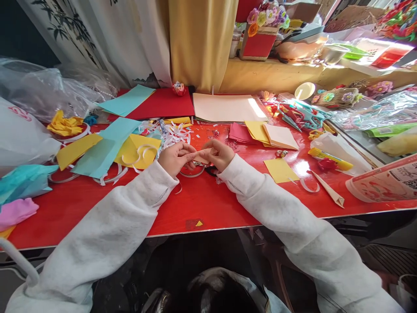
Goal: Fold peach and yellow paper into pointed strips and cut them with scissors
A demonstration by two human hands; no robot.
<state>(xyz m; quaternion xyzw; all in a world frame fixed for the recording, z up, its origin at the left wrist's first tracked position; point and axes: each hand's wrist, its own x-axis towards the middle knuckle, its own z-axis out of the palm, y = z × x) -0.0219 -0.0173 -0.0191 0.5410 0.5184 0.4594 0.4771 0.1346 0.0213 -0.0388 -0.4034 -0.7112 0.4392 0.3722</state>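
Note:
My left hand [177, 159] and my right hand [217, 155] meet above the middle of the red table [195, 195]. Between their fingertips is a small piece of pale peach paper [203, 157], partly covered by the fingers. Both hands are closed on it. Just below lies a ring-shaped strip [193, 174], with the dark handle of what looks like scissors [211, 171] beside my right hand. White paper shreds [176, 134] are heaped behind my left hand.
Blue paper [109, 148] and yellow paper [138, 151] lie left. Peach sheets [228, 108] are at the back. On the right are a yellow square [280, 170], a glue tube [330, 159], a paper cone [329, 189] and a large cup [384, 180].

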